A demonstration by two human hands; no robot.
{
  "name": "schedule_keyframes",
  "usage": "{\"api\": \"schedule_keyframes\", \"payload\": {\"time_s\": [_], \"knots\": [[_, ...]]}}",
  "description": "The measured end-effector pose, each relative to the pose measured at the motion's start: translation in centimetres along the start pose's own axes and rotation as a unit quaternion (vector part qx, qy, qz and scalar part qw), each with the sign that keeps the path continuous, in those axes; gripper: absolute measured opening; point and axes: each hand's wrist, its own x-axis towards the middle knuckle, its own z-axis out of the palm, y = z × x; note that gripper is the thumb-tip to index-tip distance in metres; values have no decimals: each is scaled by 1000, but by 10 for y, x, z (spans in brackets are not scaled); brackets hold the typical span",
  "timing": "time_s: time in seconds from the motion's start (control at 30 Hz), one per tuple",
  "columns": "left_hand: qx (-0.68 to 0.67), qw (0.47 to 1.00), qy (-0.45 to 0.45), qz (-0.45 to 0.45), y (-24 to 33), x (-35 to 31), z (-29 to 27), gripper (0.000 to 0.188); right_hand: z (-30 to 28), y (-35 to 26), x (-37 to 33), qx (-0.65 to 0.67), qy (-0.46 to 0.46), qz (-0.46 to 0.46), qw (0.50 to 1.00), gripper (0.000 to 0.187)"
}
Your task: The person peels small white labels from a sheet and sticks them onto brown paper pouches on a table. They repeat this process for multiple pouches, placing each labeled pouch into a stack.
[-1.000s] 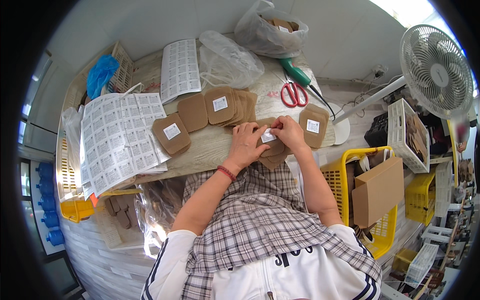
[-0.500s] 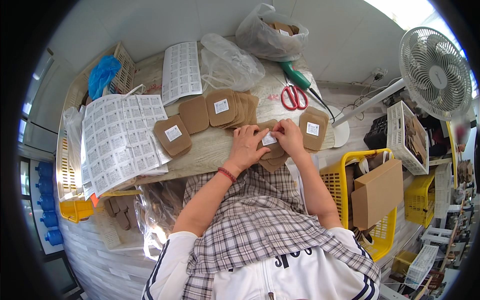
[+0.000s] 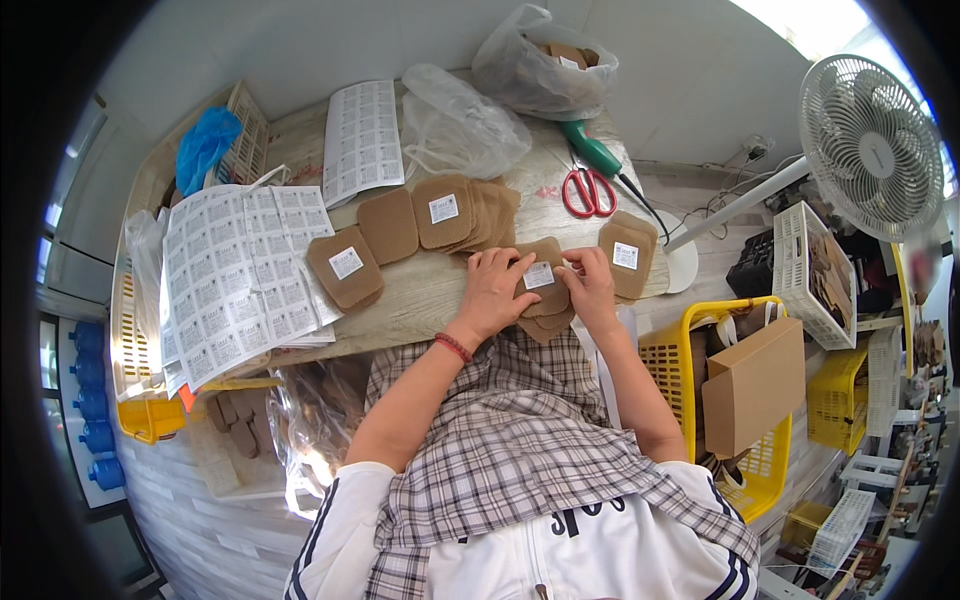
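Brown and thin, a rounded-square pad [image 3: 550, 254] lies near the middle of the frame, over a small stack of similar pads [image 3: 546, 327] at the table's [image 3: 425, 295] near edge. A white label [image 3: 538, 275] sits on its face, slightly tilted. The left hand [image 3: 491, 292] rests over the pad's left edge, thumb and forefinger apart with the label near the gap; whether the hidden fingers grip anything, I cannot tell. The right hand [image 3: 592, 288] has its fingertips bunched narrowly at the pad's right edge, just beside the label; whether they pinch the pad, I cannot tell.

If the left hand eased off, the loose stack could slide and the top pad turn, since the lower pads poke out unevenly toward the lap. A label corner might lift if it has not been pressed firmly. Red-handled scissors [image 3: 589, 193] at upper right lie well apart, so snagging them seems unlikely; a labelled pad [image 3: 624, 281] near the right hand could be nudged by a careless knuckle.
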Motion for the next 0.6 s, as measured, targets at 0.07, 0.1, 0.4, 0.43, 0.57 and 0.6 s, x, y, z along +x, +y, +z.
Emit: {"api": "schedule_keyframes", "payload": {"time_s": [0.07,0.1,0.4,0.43,0.57,0.6], "knots": [[-1,1000,-2,2,1,1,-1,64,7,-2,2,6,-7,27,1000,18],[-1,1000,-3,3,1,2,-2,64,10,-4,3,10,-10,40,999,17],[-21,1000,-6,-10,4,1,-5,65,5,-3,-10,-90,28,-191,977,10],[-19,1000,-2,-6,4,1,-4,65,3,-2,-13,-68,51,-172,981,11],[-15,1000,3,1,3,2,-3,65,-2,-8,-7,-35,105,-117,987,13],[-15,1000,3,1,3,1,-3,65,-2,-11,-2,-41,109,-108,987,14]]}}
